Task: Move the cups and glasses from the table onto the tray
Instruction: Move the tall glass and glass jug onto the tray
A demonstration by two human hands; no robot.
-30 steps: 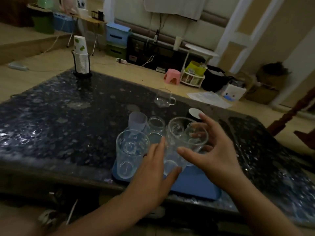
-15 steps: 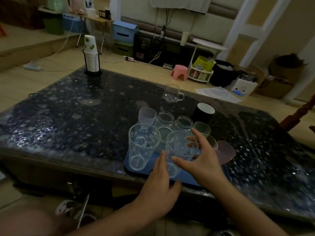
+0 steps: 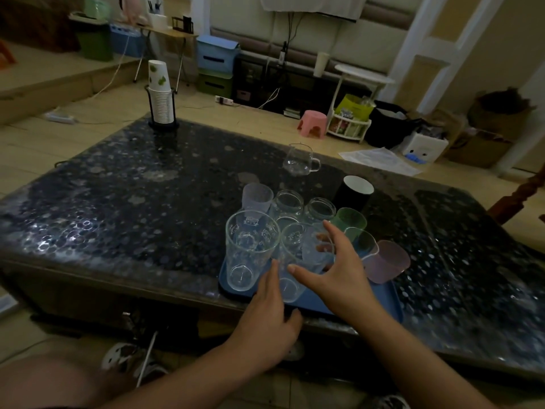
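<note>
We have a clear tumbler (image 3: pixel 298 261) standing at the near edge of the blue tray (image 3: pixel 383 305), just right of a taller printed glass (image 3: pixel 250 249). It looks thin, smooth and breakable, so we would take it around the side wall, low down. Our right hand (image 3: pixel 339 270) curves around it, fingers spread; whether they press it we cannot tell. Our left hand (image 3: pixel 265 317) lies open against its near side.

right hand (image 3: pixel 339 273) has lowered the clear glass (image 3: pixel 298 261) onto the tray (image 3: pixel 383 305).
</note>
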